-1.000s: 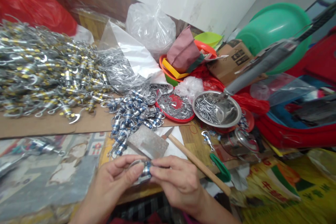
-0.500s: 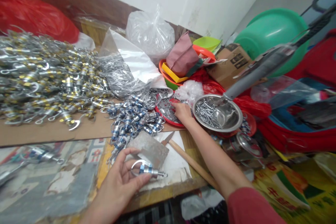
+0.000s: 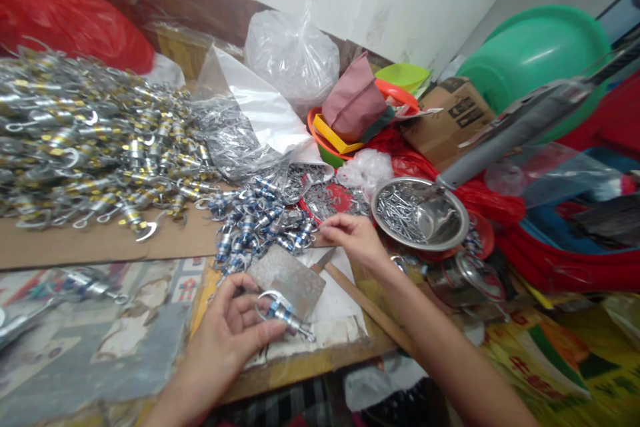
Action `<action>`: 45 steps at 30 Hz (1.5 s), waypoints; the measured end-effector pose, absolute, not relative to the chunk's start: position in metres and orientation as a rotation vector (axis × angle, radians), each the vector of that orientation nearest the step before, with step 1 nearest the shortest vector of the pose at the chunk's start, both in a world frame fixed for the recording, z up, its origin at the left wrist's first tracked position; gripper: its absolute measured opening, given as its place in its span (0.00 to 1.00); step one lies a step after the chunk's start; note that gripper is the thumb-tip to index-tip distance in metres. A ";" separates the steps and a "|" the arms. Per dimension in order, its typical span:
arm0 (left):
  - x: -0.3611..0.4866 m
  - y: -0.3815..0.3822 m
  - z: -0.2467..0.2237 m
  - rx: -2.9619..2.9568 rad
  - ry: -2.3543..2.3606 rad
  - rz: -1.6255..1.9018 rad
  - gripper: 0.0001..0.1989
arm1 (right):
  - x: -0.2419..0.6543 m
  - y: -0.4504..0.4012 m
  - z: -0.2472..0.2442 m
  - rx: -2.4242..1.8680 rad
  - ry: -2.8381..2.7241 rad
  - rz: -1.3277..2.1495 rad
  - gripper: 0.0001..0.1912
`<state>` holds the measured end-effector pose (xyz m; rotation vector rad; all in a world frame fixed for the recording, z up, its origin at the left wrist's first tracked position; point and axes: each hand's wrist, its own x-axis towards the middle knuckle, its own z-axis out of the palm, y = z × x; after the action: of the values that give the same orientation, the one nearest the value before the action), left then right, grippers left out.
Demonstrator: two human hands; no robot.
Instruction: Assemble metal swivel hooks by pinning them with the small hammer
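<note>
At the left, the person's left hand (image 3: 245,317) held a blue-banded metal fitting (image 3: 283,313) near the table's front edge, just before the grey metal block (image 3: 290,280). The fitting looked stiff and hardly fragile, probably light enough for one hand; its polished barrel might have slipped or rolled, so the blue-banded middle seemed the surest hold, between the curved hook at its left and the small looped tip at its lower right. The left thumb and fingers were clamped on that body, leaving the tip free. Further right, the right hand (image 3: 355,240) hung just on the near side of the red dish (image 3: 337,197), thumb and forefinger seemingly pinched together; whether they gripped a small piece could not be told.
</note>
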<state>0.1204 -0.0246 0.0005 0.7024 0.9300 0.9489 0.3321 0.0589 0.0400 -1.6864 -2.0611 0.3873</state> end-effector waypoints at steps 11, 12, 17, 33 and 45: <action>0.121 -0.025 0.002 0.766 0.893 0.971 0.24 | 0.281 -0.015 0.015 -0.882 -2.155 0.231 0.11; 0.122 -0.025 0.002 0.765 0.896 0.978 0.24 | 0.283 -0.015 0.015 -0.873 -2.196 0.197 0.12; 0.124 -0.026 0.002 0.749 0.909 0.993 0.25 | 0.289 -0.019 0.018 -0.855 -2.252 0.050 0.13; 0.123 -0.026 0.010 0.761 0.953 0.955 0.25 | 0.304 -0.040 0.025 -1.096 -2.452 -0.003 0.16; 0.122 -0.027 0.005 0.746 0.971 0.985 0.26 | 0.361 -0.058 0.020 -1.750 -2.083 0.158 0.10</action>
<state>0.1225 -0.0274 0.0052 0.7456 0.9708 0.9846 0.3615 -0.0585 0.0199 -1.7498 -2.0828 0.1578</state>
